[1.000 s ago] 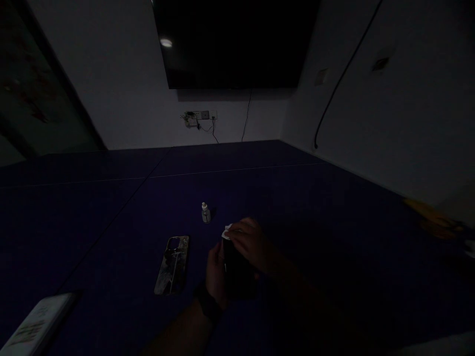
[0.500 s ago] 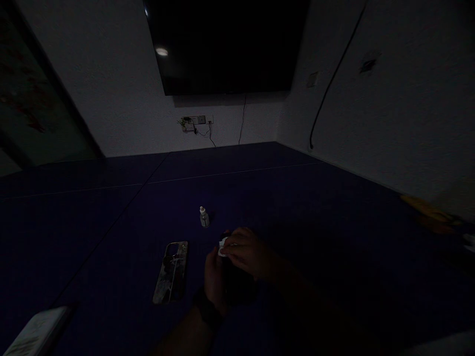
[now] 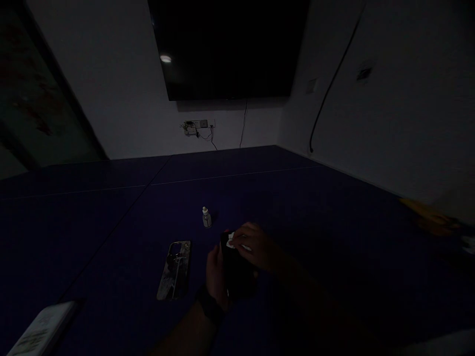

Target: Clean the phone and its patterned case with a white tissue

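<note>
In the dim head view my left hand [image 3: 216, 275] is wrapped round a dark smartphone [image 3: 238, 272], its black screen side facing me. My right hand [image 3: 256, 245] pinches a small white wipe [image 3: 230, 241] and presses it on the upper end of the phone. To the left of my left hand a patterned phone case [image 3: 174, 272] lies on the table. A small bottle with a white cap [image 3: 207, 217] stands upright beyond the phone.
The dark blue table [image 3: 297, 198] runs to the wall. A white box or booklet [image 3: 42, 329] lies at the front left. Something yellow [image 3: 426, 211] rests at the right edge. A television [image 3: 230, 49] hangs above wall sockets [image 3: 200, 126].
My right hand has moved the wipe slightly up and right over the phone's top end. More of the phone's dark face now shows. The whole view has shifted a little.
</note>
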Available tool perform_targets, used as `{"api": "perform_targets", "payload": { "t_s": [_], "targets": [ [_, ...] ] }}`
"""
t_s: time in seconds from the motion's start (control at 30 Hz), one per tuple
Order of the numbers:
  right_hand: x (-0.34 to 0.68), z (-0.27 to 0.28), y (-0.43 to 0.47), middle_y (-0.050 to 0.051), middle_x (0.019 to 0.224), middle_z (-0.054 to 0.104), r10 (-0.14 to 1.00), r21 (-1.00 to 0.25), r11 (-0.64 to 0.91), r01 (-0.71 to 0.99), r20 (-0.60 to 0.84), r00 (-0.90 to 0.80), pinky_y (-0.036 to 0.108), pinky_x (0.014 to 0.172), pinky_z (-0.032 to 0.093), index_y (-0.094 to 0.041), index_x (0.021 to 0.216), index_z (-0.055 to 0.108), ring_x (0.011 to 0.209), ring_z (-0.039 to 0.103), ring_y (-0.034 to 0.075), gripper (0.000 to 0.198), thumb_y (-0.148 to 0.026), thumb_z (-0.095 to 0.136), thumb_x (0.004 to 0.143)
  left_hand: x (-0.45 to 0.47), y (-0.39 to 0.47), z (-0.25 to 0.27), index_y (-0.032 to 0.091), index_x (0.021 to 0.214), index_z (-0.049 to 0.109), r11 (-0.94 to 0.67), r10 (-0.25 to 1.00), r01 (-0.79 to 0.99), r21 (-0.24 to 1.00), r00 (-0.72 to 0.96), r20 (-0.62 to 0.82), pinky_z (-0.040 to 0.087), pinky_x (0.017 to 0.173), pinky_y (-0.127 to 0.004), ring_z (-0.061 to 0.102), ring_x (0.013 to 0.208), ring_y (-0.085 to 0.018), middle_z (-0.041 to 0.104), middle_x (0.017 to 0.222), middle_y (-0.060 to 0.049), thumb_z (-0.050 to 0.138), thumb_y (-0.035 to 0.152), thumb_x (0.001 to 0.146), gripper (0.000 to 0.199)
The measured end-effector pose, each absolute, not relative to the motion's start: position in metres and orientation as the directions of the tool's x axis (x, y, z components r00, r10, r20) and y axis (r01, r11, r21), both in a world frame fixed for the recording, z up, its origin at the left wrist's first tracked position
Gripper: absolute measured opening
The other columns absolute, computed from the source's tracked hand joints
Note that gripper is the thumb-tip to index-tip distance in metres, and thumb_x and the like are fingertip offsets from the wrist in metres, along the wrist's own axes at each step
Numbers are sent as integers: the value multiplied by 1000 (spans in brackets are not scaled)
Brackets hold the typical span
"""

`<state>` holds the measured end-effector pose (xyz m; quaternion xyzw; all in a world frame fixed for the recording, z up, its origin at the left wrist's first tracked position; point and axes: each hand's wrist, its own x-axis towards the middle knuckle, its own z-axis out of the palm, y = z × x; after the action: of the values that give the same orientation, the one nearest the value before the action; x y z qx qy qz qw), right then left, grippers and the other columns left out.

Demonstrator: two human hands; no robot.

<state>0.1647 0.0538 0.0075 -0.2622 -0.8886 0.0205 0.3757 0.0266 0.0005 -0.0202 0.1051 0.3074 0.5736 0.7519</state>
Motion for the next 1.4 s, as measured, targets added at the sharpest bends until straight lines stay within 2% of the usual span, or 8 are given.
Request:
{"api": "perform_targets", "payload": {
  "t_s": [0.1,0.27,0.47,0.67,0.87,1.1,1.27,1.4],
  "targets": [
    [160,8,56,6,102,72,497,-241,841,484,696,-517,37,85,49,-20,102,72,97,61,21,20,-9,58,93,26,-1,-20,16,113,64,448,886,-754,480,303,-351,55,77,-46,69,82,-29,71,91,-11,59,49,87,42],
    [161,1,55,4,100,72,421,-214,899,382,659,-623,36,86,49,-22,97,72,97,61,19,16,-12,62,91,27,3,-19,18,116,64,316,933,-845,432,195,-301,53,83,-39,69,90,-26,72,97,-9,59,34,89,32],
    [194,-5,69,8,94,71,526,-239,794,559,732,-434,38,80,52,-20,100,72,91,63,21,19,-15,54,96,25,1,-16,18,128,61,463,886,-770,439,417,-202,53,73,-48,69,82,-30,70,105,-15,52,53,90,52],
    [182,-6,63,7,101,71,478,-209,848,486,699,-532,37,84,51,-22,103,71,96,62,21,18,-13,59,93,28,2,-20,20,129,59,422,904,-789,447,327,-277,54,73,-45,69,77,-28,71,89,-9,51,49,92,47],
    [191,-4,63,7,93,69,500,-230,829,510,711,-494,37,80,52,-21,95,72,90,62,21,18,-9,60,88,27,3,-16,23,139,51,448,892,-780,437,359,-275,54,70,-48,69,80,-31,71,101,-13,48,52,92,55],
    [188,-7,58,10,122,64,548,-256,806,533,662,-511,45,95,52,-24,109,71,114,60,25,21,-16,64,91,28,5,-17,24,141,50,423,904,-772,475,323,-280,55,69,-48,69,76,-30,71,87,-10,48,54,92,58],
    [197,-12,59,10,120,62,593,-352,797,491,609,-526,34,91,56,-23,110,71,109,65,20,22,-14,62,92,29,3,-17,26,146,44,388,920,-786,482,303,-247,55,73,-51,69,78,-30,71,95,-11,49,52,92,61],
    [190,-12,58,10,118,65,554,-329,828,455,606,-571,35,92,55,-24,108,72,109,66,21,20,-15,64,91,29,4,-15,29,146,43,394,912,-816,422,291,-288,54,76,-50,69,84,-29,68,105,-11,47,49,94,55]
  ]
}}
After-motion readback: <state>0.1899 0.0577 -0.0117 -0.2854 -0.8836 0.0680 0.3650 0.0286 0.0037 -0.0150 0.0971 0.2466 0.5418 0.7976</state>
